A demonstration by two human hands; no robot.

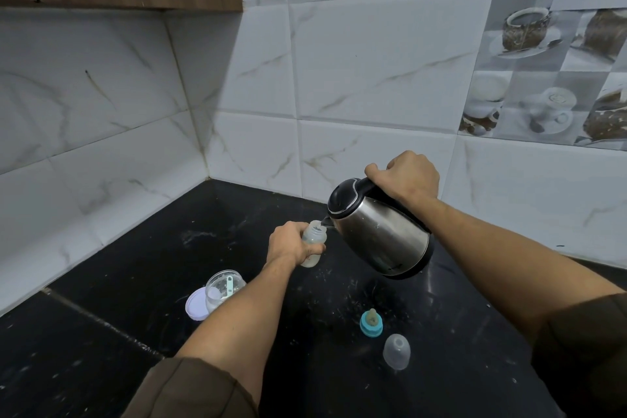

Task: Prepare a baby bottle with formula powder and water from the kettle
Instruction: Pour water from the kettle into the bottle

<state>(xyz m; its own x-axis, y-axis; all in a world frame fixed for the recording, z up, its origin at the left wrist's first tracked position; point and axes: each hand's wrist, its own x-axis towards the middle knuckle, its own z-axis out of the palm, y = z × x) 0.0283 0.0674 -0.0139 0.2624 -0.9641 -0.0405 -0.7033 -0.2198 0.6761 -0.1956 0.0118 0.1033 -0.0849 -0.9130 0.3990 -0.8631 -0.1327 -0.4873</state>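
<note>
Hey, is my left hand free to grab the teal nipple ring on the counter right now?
Probably not yet. The left hand is wrapped around the baby bottle, steadying it under the kettle spout. The teal nipple ring lies uncovered on the counter with nothing blocking it, so reach looks fine once the bottle is let go.

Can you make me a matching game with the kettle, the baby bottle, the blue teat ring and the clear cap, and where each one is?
Things:
1. kettle
2. baby bottle
3. blue teat ring
4. clear cap

Places or states:
A. lying on its side on the black counter, nearest the person
B. held upright in the left hand
C. tilted, held by its handle in the right hand
D. standing on the counter, teat pointing up

Pairs: 1-C, 2-B, 3-D, 4-A
</note>
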